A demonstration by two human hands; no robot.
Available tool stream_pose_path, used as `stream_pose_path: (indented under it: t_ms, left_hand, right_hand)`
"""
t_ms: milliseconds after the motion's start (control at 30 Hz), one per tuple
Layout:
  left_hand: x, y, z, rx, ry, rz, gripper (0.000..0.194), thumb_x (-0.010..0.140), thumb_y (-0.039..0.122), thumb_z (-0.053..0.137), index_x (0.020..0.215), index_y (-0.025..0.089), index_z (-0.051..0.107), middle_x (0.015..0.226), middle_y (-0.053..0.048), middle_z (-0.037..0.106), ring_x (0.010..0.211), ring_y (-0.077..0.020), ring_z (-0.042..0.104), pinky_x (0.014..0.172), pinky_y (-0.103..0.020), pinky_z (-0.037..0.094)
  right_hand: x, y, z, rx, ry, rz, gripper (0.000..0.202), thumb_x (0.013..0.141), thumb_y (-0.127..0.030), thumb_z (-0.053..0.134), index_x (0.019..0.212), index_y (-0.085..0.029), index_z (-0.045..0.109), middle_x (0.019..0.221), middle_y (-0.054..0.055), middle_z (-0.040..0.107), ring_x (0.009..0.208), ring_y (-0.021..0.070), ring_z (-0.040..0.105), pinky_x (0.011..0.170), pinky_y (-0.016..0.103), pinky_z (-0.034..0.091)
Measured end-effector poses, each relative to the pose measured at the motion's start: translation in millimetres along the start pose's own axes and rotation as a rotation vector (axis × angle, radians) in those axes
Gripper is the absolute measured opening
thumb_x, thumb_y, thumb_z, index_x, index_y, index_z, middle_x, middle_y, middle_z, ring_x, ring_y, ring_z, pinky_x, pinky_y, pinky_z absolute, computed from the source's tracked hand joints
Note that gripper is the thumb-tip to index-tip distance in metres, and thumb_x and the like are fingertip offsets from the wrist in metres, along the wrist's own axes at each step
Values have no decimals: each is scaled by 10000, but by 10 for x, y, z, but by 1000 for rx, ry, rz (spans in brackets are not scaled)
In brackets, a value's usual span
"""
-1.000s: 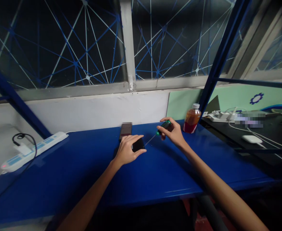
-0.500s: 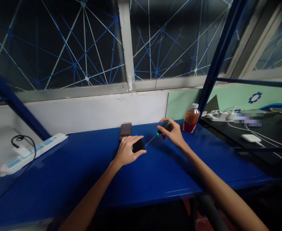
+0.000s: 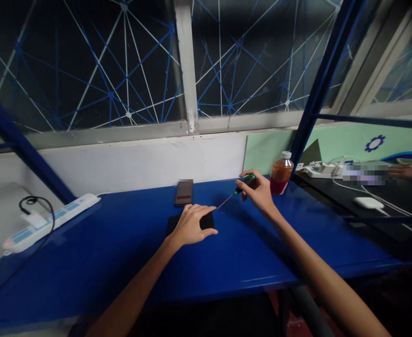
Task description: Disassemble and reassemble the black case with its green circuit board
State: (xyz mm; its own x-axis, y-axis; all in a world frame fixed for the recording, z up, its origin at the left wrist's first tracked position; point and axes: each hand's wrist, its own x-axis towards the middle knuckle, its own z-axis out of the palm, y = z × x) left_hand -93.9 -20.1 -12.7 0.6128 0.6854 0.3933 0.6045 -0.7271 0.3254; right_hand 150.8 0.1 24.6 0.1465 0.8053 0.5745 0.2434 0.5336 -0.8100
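Note:
My left hand (image 3: 191, 225) rests over a flat black rectangular object (image 3: 207, 221) on the blue table. Its thumb and fingers span the object's right end and hold it there; part of the object shows left of the hand, and its exact kind is unclear. A screwdriver (image 3: 245, 184) with a black and green handle is gripped in the fingers of my right hand (image 3: 260, 191). The thin shaft points down and left, its tip close to my left index fingertip. Whether the tip touches anything I cannot tell.
Behind my left hand lies a phone (image 3: 184, 193). A drink bottle (image 3: 281, 173) stands at the table's back right. On the left is a white power strip (image 3: 51, 222) with a black cable. Another person's hand (image 3: 411, 172) is over the black desk at far right.
The black object, tilted up before, now lies flatter on the table under my left hand. My right hand and screwdriver have shifted slightly right. Another person's hand has appeared at far right.

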Motion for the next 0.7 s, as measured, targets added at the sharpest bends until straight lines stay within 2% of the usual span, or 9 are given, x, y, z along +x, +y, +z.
stream_pose_path:
  t_ms: [167,700]
  left_hand:
    - [-6,-19,64,27,-19,14,633,728,536,731,1272,267,552,1228,-74,644,1121,-291,569,959,-478,372]
    - [-9,-60,102,68,-15,-3,608,755,509,712,1297,309,522,1223,-61,641,1118,-293,563,955,-478,358]
  right_hand:
    - [-8,-10,6,-34,-12,-4,315,758,-423,689,937,-190,577,451,-55,545,342,136,548,359,232,411]
    - [-23,4,18,-61,-38,1,291,761,-407,685,930,-198,574,463,-57,545,345,142,554,367,240,422]
